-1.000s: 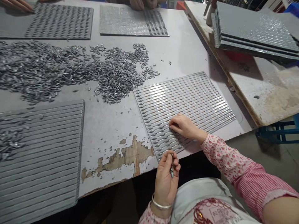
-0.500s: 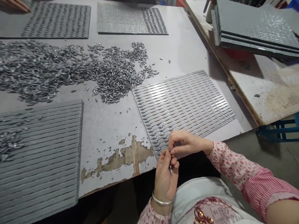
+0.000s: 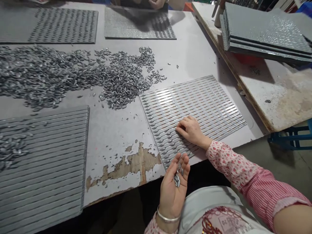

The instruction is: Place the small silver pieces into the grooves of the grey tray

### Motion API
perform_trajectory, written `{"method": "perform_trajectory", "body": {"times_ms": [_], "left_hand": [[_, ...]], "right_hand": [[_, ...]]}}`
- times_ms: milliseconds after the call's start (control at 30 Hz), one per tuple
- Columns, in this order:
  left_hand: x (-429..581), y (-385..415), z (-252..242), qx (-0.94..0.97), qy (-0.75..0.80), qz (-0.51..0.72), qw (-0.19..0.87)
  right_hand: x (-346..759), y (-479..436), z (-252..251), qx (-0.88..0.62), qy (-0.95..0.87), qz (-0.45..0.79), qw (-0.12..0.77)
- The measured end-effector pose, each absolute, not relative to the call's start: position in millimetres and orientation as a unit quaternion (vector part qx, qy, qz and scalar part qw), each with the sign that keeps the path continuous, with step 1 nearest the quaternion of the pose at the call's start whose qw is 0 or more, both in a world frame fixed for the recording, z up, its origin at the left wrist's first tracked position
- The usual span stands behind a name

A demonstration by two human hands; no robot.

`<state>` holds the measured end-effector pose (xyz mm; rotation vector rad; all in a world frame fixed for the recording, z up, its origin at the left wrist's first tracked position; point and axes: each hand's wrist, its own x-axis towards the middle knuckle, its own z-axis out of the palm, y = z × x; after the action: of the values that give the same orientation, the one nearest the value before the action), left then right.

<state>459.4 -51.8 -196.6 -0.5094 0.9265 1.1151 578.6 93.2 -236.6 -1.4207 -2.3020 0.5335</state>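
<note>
My left hand (image 3: pixel 170 191) is cupped palm up just off the table's front edge and holds several small grey spindle-shaped metal pieces (image 3: pixel 176 180). My right hand (image 3: pixel 192 130) is over a ribbed sheet (image 3: pixel 202 107), thumb and fingers pinched together near its rows. What the pinch holds, if anything, is hidden. The sheet is pale and shiny, with narrow parallel strips. Pieces like those in my palm lie along its left edge and in a second, partial row near its front left corner.
A large heap of the same pieces (image 3: pixel 119 79) spreads across the table. At the left lies a ribbed grey board (image 3: pixel 56 162) with loose pieces on it. Two part-filled boards (image 3: pixel 65 26) are at the back, near another person's hand (image 3: pixel 157 4). Stacked boards (image 3: pixel 263 29) stand right, above a blue stool (image 3: pixel 291 136).
My right hand has moved away from my left hand, up over the ribbed sheet. The left hand has opened out, showing the pieces in its palm. Another person's hand has appeared at the back.
</note>
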Motion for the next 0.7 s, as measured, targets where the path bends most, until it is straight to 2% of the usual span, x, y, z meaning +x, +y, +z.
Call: {"method": "perform_trajectory", "body": {"times_ms": [167, 367, 700], "left_hand": [[457.9, -52.9, -198.1, -0.218, 0.415, 0.509, 0.722], [459.3, -53.5, -198.0, -0.228, 0.417, 0.508, 0.719], [457.2, -56.6, -201.8, -0.247, 0.41, 0.512, 0.713]], "right_hand": [[579.0, 90.1, -237.4, -0.526, -0.817, 0.155, 0.178], [566.2, 97.2, -225.1, -0.47, -0.84, 0.199, 0.187], [540.4, 112.3, -232.3, -0.459, -0.864, 0.17, 0.114]]}}
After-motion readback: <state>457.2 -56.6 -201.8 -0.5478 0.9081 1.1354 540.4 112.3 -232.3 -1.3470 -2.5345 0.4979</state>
